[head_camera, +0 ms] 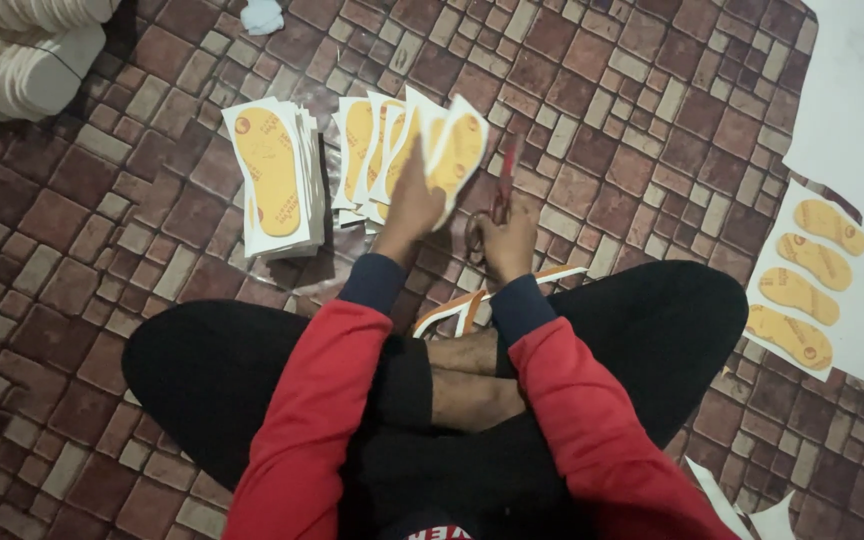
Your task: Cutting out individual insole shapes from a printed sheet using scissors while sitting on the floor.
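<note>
Sitting cross-legged on a floor of small reddish-brown brick-pattern tiles, matt and uneven. Landmark: stack of cards, white rectangular sheets each printed with a yellow-orange sole shape, squared up flat.

- Left hand: just right of the stack, raised off the floor, wrist straight, fingers closed on a fan of like cards, thin and slightly curling; red sleeve with dark blue cuff.
- Right hand: further right of the stack, low by the crossed legs, fingers wrapped through the handles of red scissors, blades pointing away.
- Loose fanned cards: flat on the floor, just beside the stack.
- White sheet bearing four uncut sole prints: well right of the stack.
</note>
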